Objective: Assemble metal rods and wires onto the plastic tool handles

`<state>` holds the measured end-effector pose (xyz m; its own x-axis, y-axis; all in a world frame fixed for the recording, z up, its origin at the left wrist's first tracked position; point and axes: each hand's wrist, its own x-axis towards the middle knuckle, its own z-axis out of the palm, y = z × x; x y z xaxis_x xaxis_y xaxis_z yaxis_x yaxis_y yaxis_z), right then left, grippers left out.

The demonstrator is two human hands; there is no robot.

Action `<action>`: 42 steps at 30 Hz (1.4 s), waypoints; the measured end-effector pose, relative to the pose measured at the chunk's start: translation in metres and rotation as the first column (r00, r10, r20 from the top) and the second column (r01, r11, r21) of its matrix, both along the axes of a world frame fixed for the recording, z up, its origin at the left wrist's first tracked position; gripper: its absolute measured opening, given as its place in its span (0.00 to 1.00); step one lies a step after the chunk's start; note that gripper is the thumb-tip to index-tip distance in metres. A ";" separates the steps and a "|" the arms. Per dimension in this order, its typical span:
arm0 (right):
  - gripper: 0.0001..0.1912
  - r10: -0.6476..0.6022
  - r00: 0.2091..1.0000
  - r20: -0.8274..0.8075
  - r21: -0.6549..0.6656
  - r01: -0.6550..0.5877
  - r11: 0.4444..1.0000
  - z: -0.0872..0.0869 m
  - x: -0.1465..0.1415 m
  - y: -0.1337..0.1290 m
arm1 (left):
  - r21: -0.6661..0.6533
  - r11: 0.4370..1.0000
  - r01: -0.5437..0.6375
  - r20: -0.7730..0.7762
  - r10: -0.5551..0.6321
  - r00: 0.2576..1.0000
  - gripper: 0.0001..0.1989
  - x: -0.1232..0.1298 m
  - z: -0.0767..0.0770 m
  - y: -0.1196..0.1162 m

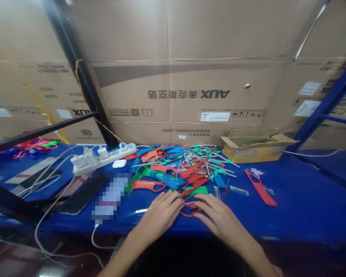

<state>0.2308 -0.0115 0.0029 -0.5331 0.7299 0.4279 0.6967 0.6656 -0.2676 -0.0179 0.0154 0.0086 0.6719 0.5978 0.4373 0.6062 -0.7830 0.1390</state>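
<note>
At the table's front edge, my left hand and my right hand close on a red lighter casing with an open trigger loop. Fingers cover much of it, so its inner parts are hard to make out. Right beyond my hands lies a green casing. Behind that spreads a heap of loose lighter parts: an orange casing half, blue casing halves, and metal lighter rods with teal fittings and thin white wires. Clear plastic tubes lie to the right of the heap.
A red casing half lies on the blue table, near small pale bits. An open cardboard box stands at the back right. To the left are a power strip, a white earbud case, phones and cables.
</note>
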 end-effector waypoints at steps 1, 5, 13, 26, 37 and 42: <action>0.12 0.003 1.000 0.000 -0.001 -0.003 1.000 0.000 0.000 0.000 | -0.002 1.000 0.004 0.000 -0.004 1.000 0.08 0.000 0.000 0.000; 0.11 0.004 1.000 0.004 0.029 -0.005 1.000 -0.003 0.001 0.000 | -0.008 1.000 0.011 0.001 -0.011 1.000 0.07 0.000 0.000 0.002; 0.13 -0.003 1.000 0.004 0.041 0.002 0.999 -0.004 0.001 0.001 | 0.018 0.999 0.033 0.040 -0.033 0.999 0.07 0.000 -0.003 0.002; 0.12 0.012 0.998 -0.063 -0.068 -0.016 0.998 0.004 -0.001 0.002 | -0.011 1.000 0.026 0.057 -0.025 0.998 0.08 -0.001 -0.007 0.003; 0.13 0.007 0.993 -0.120 -0.094 -0.019 0.995 0.003 0.001 -0.001 | -0.060 0.998 0.005 0.029 -0.004 1.000 0.05 0.000 0.001 0.001; 0.12 -0.001 0.995 -0.100 -0.082 -0.007 0.997 0.004 0.003 0.000 | -0.026 1.000 0.014 0.010 -0.013 1.000 0.07 0.000 0.002 0.000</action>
<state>0.2340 -0.0118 0.0069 -0.4926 0.7634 0.4179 0.6616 0.6404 -0.3900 -0.0180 0.0153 0.0109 0.6755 0.5999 0.4287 0.5941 -0.7872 0.1655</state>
